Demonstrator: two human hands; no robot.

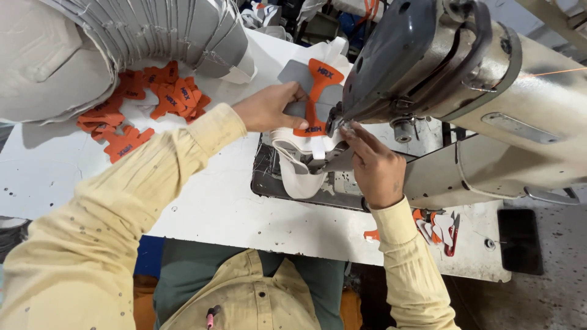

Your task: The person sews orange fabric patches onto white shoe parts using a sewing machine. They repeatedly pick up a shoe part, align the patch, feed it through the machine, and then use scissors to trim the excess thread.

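While pressing flat on the white shoe piece [304,160] with its orange strip [316,98] under the sewing machine [428,73], left hand [269,107] and right hand [374,165] spread unclenched fingers, mid-bench, orange pieces [143,107] piled toward the far left corner.

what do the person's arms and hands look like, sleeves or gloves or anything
Both arms wear long, pale yellow sleeves of finely striped fabric, dotted with small dark specks and ending in buttoned-looking cuffs at the wrists. The left hand and right hand are bare: no gloves, no rings visible. A small dark mark shows on the back of the right hand.
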